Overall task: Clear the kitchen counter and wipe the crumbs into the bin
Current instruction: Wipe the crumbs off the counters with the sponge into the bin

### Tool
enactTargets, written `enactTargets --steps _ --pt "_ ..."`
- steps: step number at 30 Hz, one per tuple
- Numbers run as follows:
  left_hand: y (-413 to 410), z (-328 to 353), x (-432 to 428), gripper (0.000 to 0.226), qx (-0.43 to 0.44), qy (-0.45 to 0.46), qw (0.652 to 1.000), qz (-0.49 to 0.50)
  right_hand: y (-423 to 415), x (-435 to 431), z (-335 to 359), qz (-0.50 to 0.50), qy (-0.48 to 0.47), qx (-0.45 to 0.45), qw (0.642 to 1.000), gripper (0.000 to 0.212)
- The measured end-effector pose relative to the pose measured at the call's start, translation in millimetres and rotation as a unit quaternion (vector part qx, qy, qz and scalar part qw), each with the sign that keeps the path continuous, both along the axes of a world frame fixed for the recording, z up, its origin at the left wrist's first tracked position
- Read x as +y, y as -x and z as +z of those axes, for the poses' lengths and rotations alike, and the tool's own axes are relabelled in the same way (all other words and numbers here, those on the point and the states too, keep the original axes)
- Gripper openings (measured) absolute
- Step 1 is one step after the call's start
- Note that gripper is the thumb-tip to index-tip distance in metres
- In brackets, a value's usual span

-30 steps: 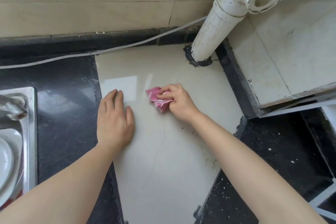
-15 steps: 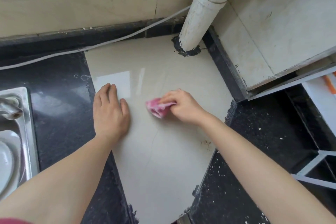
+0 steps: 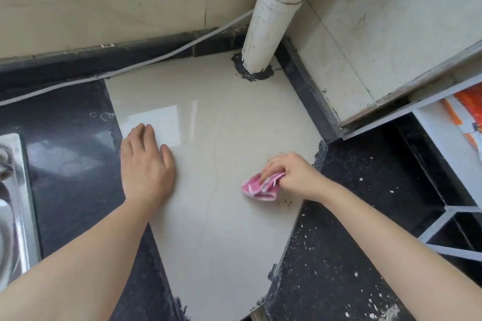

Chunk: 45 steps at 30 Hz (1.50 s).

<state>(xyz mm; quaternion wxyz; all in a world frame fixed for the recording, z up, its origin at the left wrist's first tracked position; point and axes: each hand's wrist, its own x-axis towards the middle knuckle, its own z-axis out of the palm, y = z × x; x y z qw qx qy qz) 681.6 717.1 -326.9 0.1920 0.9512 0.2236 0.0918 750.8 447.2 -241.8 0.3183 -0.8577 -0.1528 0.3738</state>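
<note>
left hand (image 3: 146,164) flat, fingers spread, empty on pale tile (image 3: 234,242) | right hand (image 3: 292,174) grips pink cloth (image 3: 260,186) | crumbs (image 3: 284,202) beside cloth

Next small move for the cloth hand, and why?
Probably sweep the crumpled pink cloth, held by the right hand, toward the person over the brown crumbs beside it on the beige tile panel; the left hand rests flat.

Two bare forearms, left hand (image 3: 146,164), right hand (image 3: 292,174), no sleeves, apparently no rings or watch
</note>
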Motion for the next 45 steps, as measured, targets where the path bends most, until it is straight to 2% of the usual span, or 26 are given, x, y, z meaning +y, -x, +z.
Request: enactTargets --steps 2,5,7,11,15,17,19,21,24,27,30,33,37,40,43,45 --pt "-0.4 -0.4 0.5 0.051 -0.001 -0.001 1.0 -0.002 -31.2 14.2 -1.5 -0.073 -0.038 -0.063 0.995 0.033" --pt "-0.4 -0.1 0.6 0.053 0.003 0.011 1.0 0.004 -70.6 38.6 -20.9 -0.118 0.001 -0.176 0.977 0.043" --pt "-0.2 0.3 0.3 0.053 0.004 0.016 1.0 0.008 -76.7 43.3 -31.3 -0.131 0.012 -0.2 0.971 0.043" --pt "-0.8 2.8 -0.3 0.052 0.003 0.011 1.0 0.005 -40.5 11.4 -29.8 -0.078 0.011 -0.138 0.987 0.03" --pt "1.3 7.0 -2.1 0.05 0.008 -0.007 1.0 -0.012 -13.8 -45.7 -7.5 -0.009 0.097 -0.005 0.995 0.026" --pt "-0.3 9.4 -7.9 0.049 0.003 -0.013 1.0 -0.019 -21.4 -59.7 8.4 -0.049 0.072 0.007 0.996 0.03" --pt "-7.5 13.7 -27.0 0.052 -0.004 0.02 0.999 -0.039 -39.8 -58.9 19.6 -0.127 0.002 -0.034 0.991 0.032" --pt "-21.7 18.1 -55.4 0.055 -0.01 0.051 0.995 -0.09 -66.5 -45.8 22.2 -0.162 -0.026 -0.096 0.982 0.03" --pt "-40.2 19.2 -89.5 0.056 0.012 0.06 0.987 -0.147 -110.5 -17.3 10.1 -0.163 0.004 -0.187 0.969 0.028" --pt "-46.9 13.2 -97.1 0.053 0.038 0.036 0.99 -0.135 -150.1 6.6 -5.7 -0.154 0.02 -0.293 0.943 0.032" --pt "-47.6 8.6 -97.9 0.05 0.037 0.036 0.992 -0.117 -182.2 22.3 -24.2 -0.091 0.054 -0.352 0.93 0.026" --pt "-49.7 4.6 -97.1 0.048 0.038 0.028 0.992 -0.114 -196.2 22.6 -45.0 0.036 0.17 -0.381 0.908 0.03" --pt "-50.0 5.7 -97.1 0.05 0.049 0.029 0.993 -0.107 -158.4 0.5 -50.3 0.032 0.121 -0.385 0.915 0.046" --pt "-49.6 8.7 -97.5 0.051 0.054 0.035 0.992 -0.108 -117.5 -33.6 -35.7 0.039 0.128 -0.36 0.923 0.043" --pt "-48.6 10.3 -97.3 0.053 0.059 0.037 0.992 -0.108 -96.0 -58.8 -6.9 0.067 0.229 -0.214 0.947 0.026" --pt "-49.2 10.5 -97.6 0.053 0.063 0.04 0.992 -0.106 -100.1 -55.0 12.3 0.016 0.212 -0.122 0.97 0.016"
